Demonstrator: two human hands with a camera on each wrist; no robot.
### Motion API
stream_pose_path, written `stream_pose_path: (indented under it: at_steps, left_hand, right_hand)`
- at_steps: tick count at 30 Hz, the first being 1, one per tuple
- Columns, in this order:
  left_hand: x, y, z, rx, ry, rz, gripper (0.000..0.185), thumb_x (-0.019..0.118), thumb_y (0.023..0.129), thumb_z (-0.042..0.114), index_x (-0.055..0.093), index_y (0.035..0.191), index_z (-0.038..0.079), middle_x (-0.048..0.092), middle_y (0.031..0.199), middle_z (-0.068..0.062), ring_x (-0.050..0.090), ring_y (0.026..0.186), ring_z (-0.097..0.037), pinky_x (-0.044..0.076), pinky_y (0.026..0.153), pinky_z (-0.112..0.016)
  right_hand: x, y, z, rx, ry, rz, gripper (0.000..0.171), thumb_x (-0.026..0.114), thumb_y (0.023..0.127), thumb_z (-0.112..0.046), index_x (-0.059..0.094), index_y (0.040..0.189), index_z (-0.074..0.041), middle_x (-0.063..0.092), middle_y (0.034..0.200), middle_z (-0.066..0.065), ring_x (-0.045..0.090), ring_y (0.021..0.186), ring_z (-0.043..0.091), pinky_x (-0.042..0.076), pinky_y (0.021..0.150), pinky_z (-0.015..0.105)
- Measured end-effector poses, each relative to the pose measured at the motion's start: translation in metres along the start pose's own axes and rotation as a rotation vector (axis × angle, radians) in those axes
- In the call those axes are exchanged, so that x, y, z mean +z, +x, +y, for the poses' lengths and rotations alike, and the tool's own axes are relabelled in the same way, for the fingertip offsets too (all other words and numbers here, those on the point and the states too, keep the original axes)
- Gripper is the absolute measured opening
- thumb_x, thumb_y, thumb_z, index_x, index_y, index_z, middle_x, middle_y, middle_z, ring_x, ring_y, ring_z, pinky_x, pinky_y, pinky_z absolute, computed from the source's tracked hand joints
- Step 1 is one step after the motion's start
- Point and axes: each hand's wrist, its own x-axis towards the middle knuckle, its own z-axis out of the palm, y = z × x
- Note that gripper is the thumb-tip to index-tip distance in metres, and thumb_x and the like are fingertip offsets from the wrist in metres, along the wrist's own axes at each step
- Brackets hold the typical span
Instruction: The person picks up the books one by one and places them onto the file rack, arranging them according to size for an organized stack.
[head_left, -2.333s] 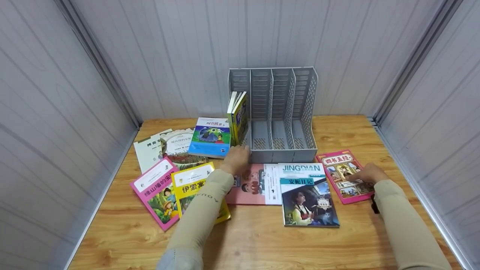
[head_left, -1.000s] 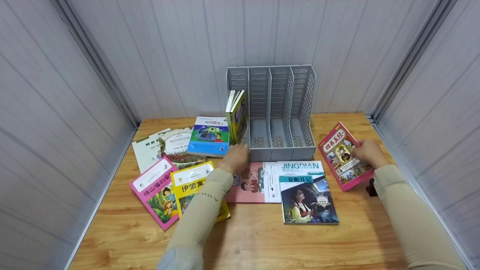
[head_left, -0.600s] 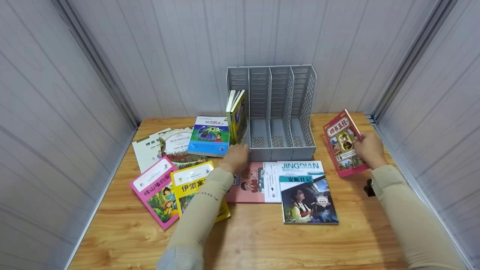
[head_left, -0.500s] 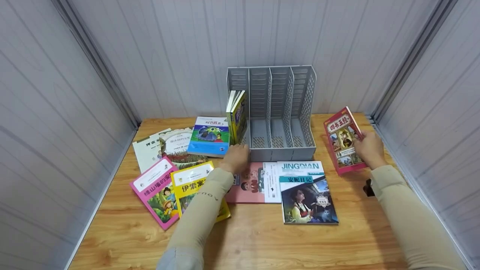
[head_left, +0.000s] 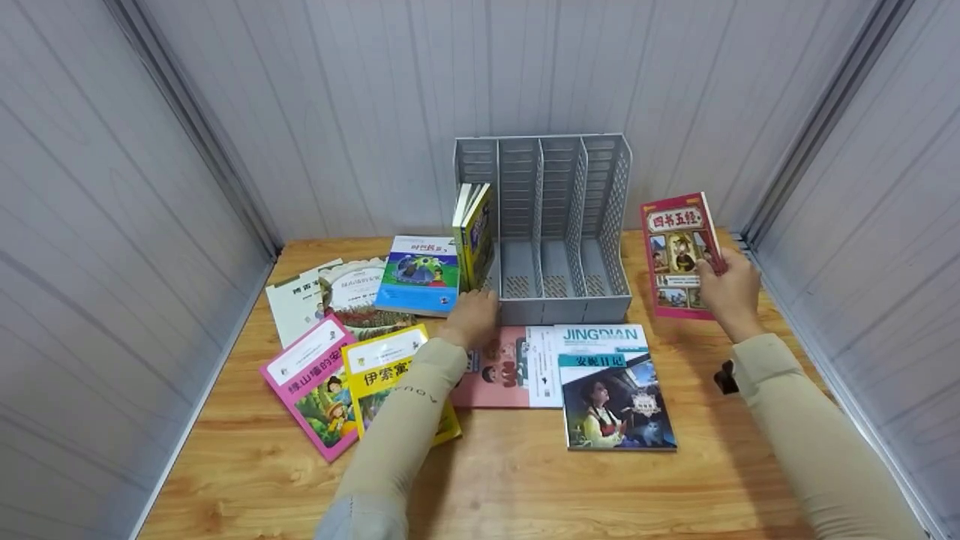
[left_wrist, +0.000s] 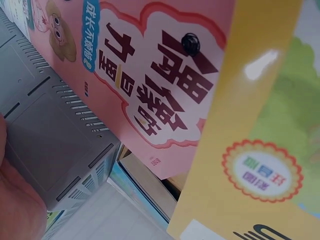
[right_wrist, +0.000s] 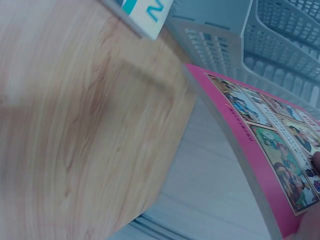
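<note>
In the head view, my right hand grips the right edge of a pink-red picture-covered book, thumb across its cover. The book is raised above the table, nearly upright, to the right of a grey magazine rack. My left hand holds the front lip of the rack at its left corner; its fingertips are partly hidden. Yellow-covered books stand in the leftmost compartment. In the right wrist view, the pink-edged book slants close to the rack's perforated side.
A JINGDIAN book overlaps a pink book before the rack. Left of it lie a blue book, a yellow book, a magenta book and pale books. Panel walls surround the table.
The pink-red book lay flat on the table; my right hand has taken it by its edge, lifted it and turned it more upright. My left hand stays at the rack.
</note>
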Motion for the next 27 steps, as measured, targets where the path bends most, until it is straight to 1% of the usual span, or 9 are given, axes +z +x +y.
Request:
stream_pose_path:
  at_steps: [2, 6, 11, 14, 18, 20, 23, 25, 27]
  left_hand:
    - [0.0, -0.001, -0.001, 0.005, 0.005, -0.004, 0.025, 0.063, 0.103, 0.009, 0.063, 0.127, 0.0, 0.073, 0.123, -0.021, 0.068, 0.121, -0.038, 0.052, 0.114, -0.051]
    - [-0.002, -0.001, -0.002, 0.007, 0.01, -0.02, 0.024, 0.061, 0.106, 0.01, 0.063, 0.128, 0.0, 0.073, 0.122, -0.02, 0.069, 0.121, -0.037, 0.052, 0.114, -0.05]
    - [-0.007, -0.001, -0.001, 0.005, -0.012, -0.032, 0.028, 0.066, 0.103, 0.011, 0.063, 0.129, 0.001, 0.073, 0.123, -0.02, 0.07, 0.121, -0.037, 0.053, 0.115, -0.05]
    - [-0.01, -0.002, -0.001, -0.009, -0.076, -0.032, 0.027, 0.061, 0.109, 0.016, 0.062, 0.131, 0.002, 0.073, 0.124, -0.019, 0.071, 0.122, -0.037, 0.055, 0.113, -0.051]
    - [-0.019, -0.005, -0.002, -0.055, -0.23, -0.03, 0.033, 0.052, 0.115, 0.025, 0.061, 0.139, 0.005, 0.072, 0.129, -0.015, 0.07, 0.125, -0.034, 0.056, 0.113, -0.05]
    - [-0.025, -0.006, -0.003, -0.07, -0.284, -0.019, 0.034, 0.053, 0.115, 0.025, 0.06, 0.142, 0.006, 0.071, 0.132, -0.014, 0.07, 0.127, -0.032, 0.056, 0.113, -0.049]
    - [-0.038, -0.006, -0.005, -0.045, -0.317, 0.033, 0.035, 0.056, 0.113, 0.021, 0.061, 0.143, 0.003, 0.071, 0.135, -0.017, 0.07, 0.128, -0.033, 0.056, 0.113, -0.049]
    - [-0.048, -0.005, -0.007, -0.017, -0.345, 0.067, 0.036, 0.059, 0.112, 0.02, 0.061, 0.143, 0.001, 0.071, 0.137, -0.019, 0.07, 0.128, -0.035, 0.056, 0.113, -0.049]
    - [-0.058, -0.005, -0.009, 0.015, -0.379, 0.096, 0.036, 0.06, 0.112, 0.02, 0.062, 0.141, -0.001, 0.071, 0.137, -0.021, 0.071, 0.127, -0.036, 0.056, 0.112, -0.05]
  right_hand:
    - [0.0, 0.0, -0.004, -0.008, 0.037, 0.013, 0.015, 0.071, 0.099, -0.005, 0.07, 0.089, 0.006, 0.045, 0.059, -0.01, 0.035, 0.056, 0.01, 0.026, 0.054, 0.024]
    - [-0.002, 0.0, -0.011, -0.021, 0.112, 0.036, 0.016, 0.072, 0.099, -0.005, 0.069, 0.086, 0.005, 0.042, 0.056, -0.013, 0.028, 0.05, 0.002, 0.023, 0.048, 0.021]
    - [-0.004, -0.001, -0.02, -0.02, 0.166, 0.053, 0.017, 0.073, 0.1, -0.007, 0.071, 0.091, 0.007, 0.045, 0.057, -0.015, 0.031, 0.051, 0.0, 0.026, 0.047, 0.019]
    - [-0.004, -0.002, -0.024, -0.022, 0.188, 0.049, 0.017, 0.073, 0.101, -0.008, 0.073, 0.095, 0.007, 0.047, 0.059, -0.019, 0.034, 0.052, 0.0, 0.027, 0.048, 0.019]
    - [-0.003, -0.004, -0.029, -0.052, 0.234, 0.035, 0.016, 0.074, 0.1, -0.008, 0.074, 0.097, 0.008, 0.049, 0.061, -0.022, 0.034, 0.051, -0.002, 0.029, 0.047, 0.017]
    - [-0.003, -0.006, -0.031, -0.065, 0.265, 0.025, 0.016, 0.075, 0.1, -0.007, 0.073, 0.095, 0.008, 0.05, 0.062, -0.02, 0.035, 0.05, -0.003, 0.029, 0.047, 0.017]
    - [-0.004, -0.009, -0.035, -0.068, 0.296, 0.0, 0.016, 0.076, 0.1, -0.007, 0.074, 0.099, 0.009, 0.057, 0.067, -0.011, 0.039, 0.051, -0.003, 0.033, 0.047, 0.016]
    - [-0.004, -0.01, -0.039, -0.06, 0.3, -0.027, 0.019, 0.076, 0.101, -0.009, 0.076, 0.107, 0.009, 0.068, 0.078, -0.001, 0.048, 0.056, -0.004, 0.038, 0.05, 0.014]
    - [-0.005, -0.01, -0.043, -0.057, 0.301, -0.053, 0.024, 0.076, 0.101, -0.01, 0.076, 0.116, 0.009, 0.075, 0.09, 0.01, 0.054, 0.061, -0.003, 0.043, 0.053, 0.013]
